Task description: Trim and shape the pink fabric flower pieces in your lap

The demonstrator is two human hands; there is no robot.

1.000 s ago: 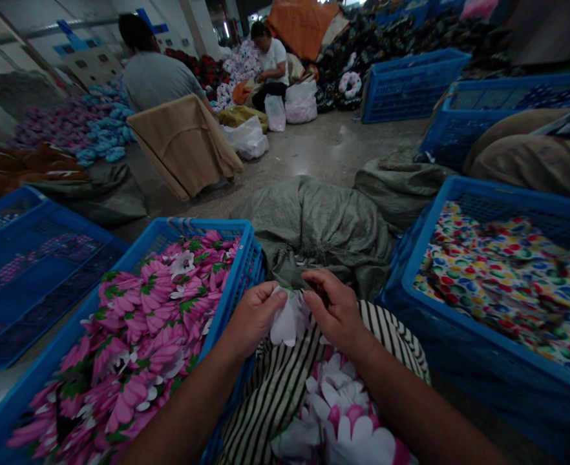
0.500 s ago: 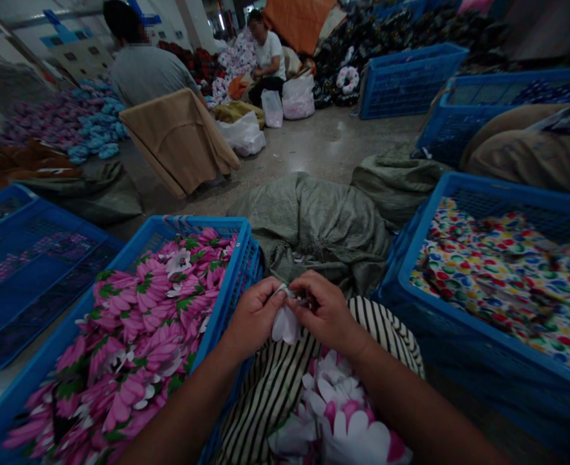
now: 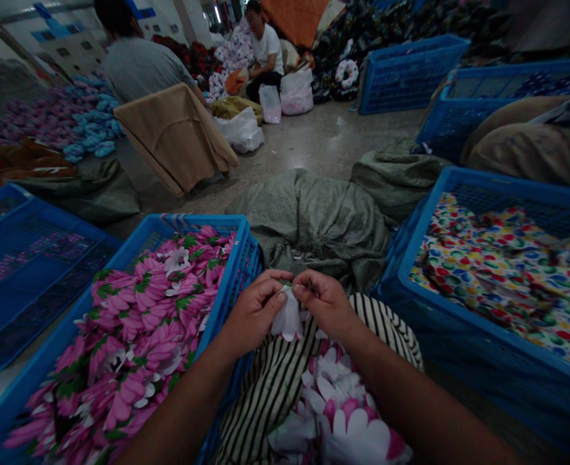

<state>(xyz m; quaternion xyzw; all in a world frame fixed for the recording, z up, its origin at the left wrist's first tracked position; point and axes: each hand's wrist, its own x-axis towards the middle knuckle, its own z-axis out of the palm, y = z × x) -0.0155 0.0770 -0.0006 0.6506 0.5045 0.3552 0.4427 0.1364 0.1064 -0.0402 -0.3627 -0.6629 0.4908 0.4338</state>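
Observation:
A small white petal-shaped fabric piece (image 3: 287, 319) hangs between my two hands above the lap. My left hand (image 3: 257, 309) pinches its upper left edge between thumb and fingers. My right hand (image 3: 326, 303) is closed at its upper right edge, fingertips touching the cloth near the left thumb. Below, white and pink petal pieces (image 3: 355, 416) lie heaped on a black-and-white striped cloth (image 3: 265, 400). To the left, a blue crate (image 3: 240, 242) holds many pink, green and white fabric pieces (image 3: 142, 323).
At the right stands a blue crate (image 3: 404, 274) of multicoloured dotted fabric. Green sacks (image 3: 309, 206) lie ahead. Two people sit farther back, near a cloth-draped chair (image 3: 173, 135) and plastic bags. Someone's legs (image 3: 532, 139) show at the right edge.
The white piece has turned and spread, showing more of its width. My left fingers have lifted and extended slightly over it, and my right hand has shifted a little.

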